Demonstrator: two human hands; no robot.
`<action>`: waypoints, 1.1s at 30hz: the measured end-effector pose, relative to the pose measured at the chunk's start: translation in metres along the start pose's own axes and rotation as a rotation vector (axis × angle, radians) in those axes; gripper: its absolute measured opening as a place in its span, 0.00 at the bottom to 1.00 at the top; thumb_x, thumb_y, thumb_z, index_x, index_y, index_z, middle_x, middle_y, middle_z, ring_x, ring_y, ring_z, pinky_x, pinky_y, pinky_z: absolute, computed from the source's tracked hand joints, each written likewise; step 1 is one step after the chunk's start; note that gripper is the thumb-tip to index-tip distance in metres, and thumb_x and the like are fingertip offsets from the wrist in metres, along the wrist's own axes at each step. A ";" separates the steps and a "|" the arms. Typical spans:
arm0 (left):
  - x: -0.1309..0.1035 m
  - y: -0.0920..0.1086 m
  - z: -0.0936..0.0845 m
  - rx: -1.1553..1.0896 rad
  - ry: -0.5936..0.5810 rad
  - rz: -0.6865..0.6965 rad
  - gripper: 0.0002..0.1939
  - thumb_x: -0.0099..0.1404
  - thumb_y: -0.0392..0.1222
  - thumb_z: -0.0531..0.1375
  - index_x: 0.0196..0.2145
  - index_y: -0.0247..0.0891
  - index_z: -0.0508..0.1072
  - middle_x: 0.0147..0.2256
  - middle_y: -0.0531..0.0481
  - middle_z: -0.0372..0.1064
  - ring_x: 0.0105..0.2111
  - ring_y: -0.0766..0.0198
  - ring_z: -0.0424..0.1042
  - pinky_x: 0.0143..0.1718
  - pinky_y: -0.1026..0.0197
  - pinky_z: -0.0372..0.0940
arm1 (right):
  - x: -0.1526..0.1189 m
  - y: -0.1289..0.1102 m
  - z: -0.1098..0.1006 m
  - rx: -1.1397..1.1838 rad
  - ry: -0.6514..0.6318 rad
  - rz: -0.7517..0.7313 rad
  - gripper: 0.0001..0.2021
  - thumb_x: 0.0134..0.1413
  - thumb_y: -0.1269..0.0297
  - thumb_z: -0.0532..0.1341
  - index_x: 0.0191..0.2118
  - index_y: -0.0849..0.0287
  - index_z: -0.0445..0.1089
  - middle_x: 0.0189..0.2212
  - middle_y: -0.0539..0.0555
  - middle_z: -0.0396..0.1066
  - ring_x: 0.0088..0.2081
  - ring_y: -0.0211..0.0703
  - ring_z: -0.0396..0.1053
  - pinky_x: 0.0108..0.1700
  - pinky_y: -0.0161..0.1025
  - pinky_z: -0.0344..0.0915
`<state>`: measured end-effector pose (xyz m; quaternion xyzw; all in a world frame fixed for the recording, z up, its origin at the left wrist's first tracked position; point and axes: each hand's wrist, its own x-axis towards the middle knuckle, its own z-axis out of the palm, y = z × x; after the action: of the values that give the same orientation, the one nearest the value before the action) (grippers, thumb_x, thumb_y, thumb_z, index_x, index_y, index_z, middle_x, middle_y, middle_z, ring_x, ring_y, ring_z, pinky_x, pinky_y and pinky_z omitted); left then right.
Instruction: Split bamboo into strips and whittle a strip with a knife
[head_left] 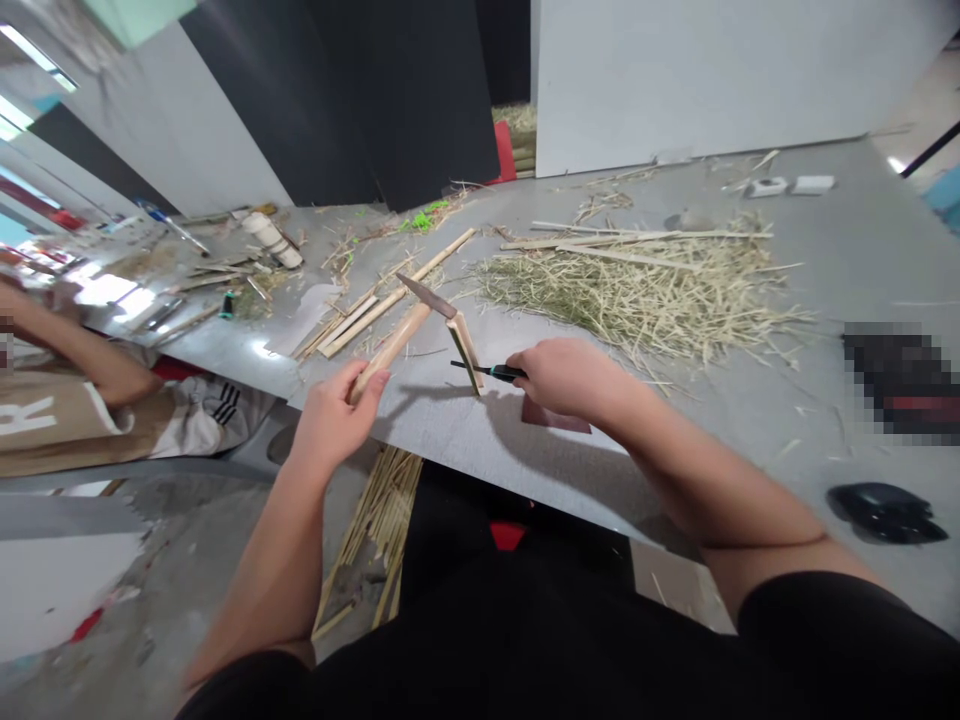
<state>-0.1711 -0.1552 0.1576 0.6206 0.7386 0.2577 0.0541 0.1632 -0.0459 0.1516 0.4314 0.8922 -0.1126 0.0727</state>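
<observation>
My left hand (339,405) is wrapped round the pale wooden handle of a hammer (394,350). Its long, dark metal head lies at the upper end of a short bamboo piece (466,350); I cannot tell whether they touch. The bamboo stands tilted on the grey table, with a dark green outer face and a pale inner side. My right hand (562,375) grips the black and green handle of a knife (504,373). The knife's thin blade crosses the lower part of the bamboo, and its tip shows on the left. Under my right hand lies a flat reddish-brown piece (555,415).
A heap of bamboo shavings (637,300) covers the table's back right. Bamboo strips (367,325) lie behind my left hand; more strips (375,520) are below the table edge. A black object (889,512) sits at right. Another person's arm (82,345) is at left.
</observation>
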 end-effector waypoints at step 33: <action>-0.008 0.011 -0.013 0.171 0.000 0.096 0.22 0.75 0.58 0.62 0.30 0.40 0.67 0.21 0.54 0.58 0.23 0.69 0.51 0.32 0.62 0.46 | 0.001 -0.002 -0.004 0.006 -0.055 0.024 0.14 0.61 0.62 0.66 0.51 0.51 0.82 0.40 0.56 0.79 0.38 0.45 0.74 0.42 0.38 0.57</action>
<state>-0.1651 -0.1656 0.1713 0.6576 0.7274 0.1960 -0.0113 0.1610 -0.0453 0.1560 0.4392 0.8842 -0.1261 0.0972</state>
